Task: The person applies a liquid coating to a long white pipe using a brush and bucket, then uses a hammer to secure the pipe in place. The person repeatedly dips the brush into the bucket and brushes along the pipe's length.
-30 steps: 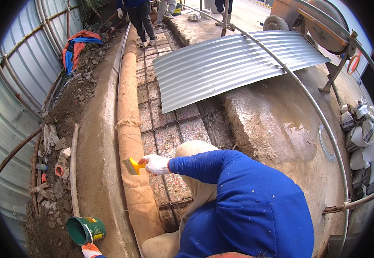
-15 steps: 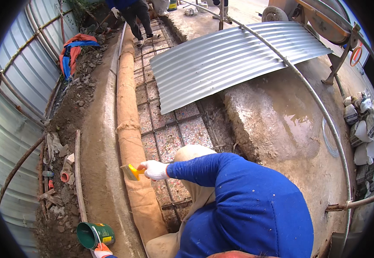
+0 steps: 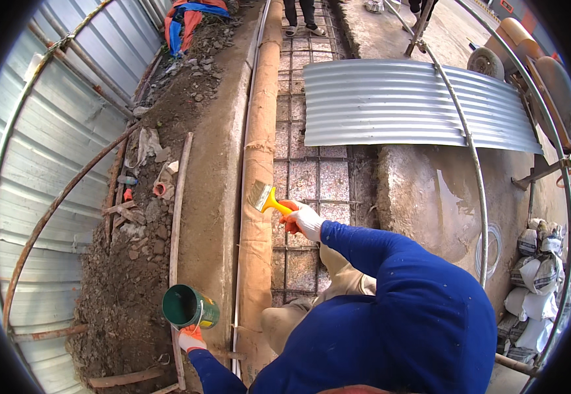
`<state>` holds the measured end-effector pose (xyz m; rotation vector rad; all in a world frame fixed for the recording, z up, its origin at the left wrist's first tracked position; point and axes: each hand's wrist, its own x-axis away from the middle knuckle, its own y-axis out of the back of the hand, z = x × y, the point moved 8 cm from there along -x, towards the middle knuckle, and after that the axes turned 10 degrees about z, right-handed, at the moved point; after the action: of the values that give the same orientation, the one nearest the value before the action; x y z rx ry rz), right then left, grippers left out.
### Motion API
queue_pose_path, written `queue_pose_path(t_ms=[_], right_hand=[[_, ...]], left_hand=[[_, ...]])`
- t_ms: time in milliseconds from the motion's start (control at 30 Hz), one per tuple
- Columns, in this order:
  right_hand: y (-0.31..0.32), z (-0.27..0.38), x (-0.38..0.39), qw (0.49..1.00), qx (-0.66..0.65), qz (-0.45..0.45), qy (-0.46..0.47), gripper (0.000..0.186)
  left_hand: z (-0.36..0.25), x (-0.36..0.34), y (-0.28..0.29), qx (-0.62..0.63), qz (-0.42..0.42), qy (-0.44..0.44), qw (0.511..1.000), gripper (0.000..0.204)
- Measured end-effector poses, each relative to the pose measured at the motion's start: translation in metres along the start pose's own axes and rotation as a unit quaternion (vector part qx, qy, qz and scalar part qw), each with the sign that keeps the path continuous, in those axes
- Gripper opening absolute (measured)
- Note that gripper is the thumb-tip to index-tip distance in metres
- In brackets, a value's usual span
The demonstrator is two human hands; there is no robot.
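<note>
My right hand point(image 3: 305, 218), in a white glove with orange fingers, is closed round the yellow handle of a wide flat paintbrush point(image 3: 272, 201). Its bristles are over a long pipe-like roll wrapped in brown cloth point(image 3: 258, 243); whether they touch it I cannot tell. At the lower left, my left hand point(image 3: 192, 339), gloved alike, holds a green bucket point(image 3: 207, 312) at its near side, by the pale handle. The bucket leans with its mouth up and to the left. Its inside looks dark, and the contents are not clear.
A rebar grid point(image 3: 318, 157) lies over speckled boards right of the roll. Corrugated metal sheet point(image 3: 403, 105) spans the trench beyond. Bent metal poles point(image 3: 472, 164) cross the right side. Rubble point(image 3: 128, 289) and a wooden pole point(image 3: 179, 217) lie left. Another person's legs point(image 3: 305, 14) stand far ahead.
My right hand has lifted the brush up and farther along the roll, and its bristles now point forward-left. The bucket has come up and inward. The whole view has turned and shifted.
</note>
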<state>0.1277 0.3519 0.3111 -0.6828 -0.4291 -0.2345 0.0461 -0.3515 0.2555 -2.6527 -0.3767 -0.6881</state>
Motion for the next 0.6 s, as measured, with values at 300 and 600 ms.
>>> queue_pose_path(t_ms=[300,600], right_hand=[[-0.091,0.01,0.113,0.989,-0.019,0.024,-0.143,0.048],[-0.051,0.021,0.15,0.989,0.009,0.011,-0.146,0.045]], left_hand=[[-0.045,0.109,-0.016,-0.057,-0.005,0.101,0.993,0.011],[-0.02,0.121,-0.103,-0.105,0.047,0.112,0.987,0.02]])
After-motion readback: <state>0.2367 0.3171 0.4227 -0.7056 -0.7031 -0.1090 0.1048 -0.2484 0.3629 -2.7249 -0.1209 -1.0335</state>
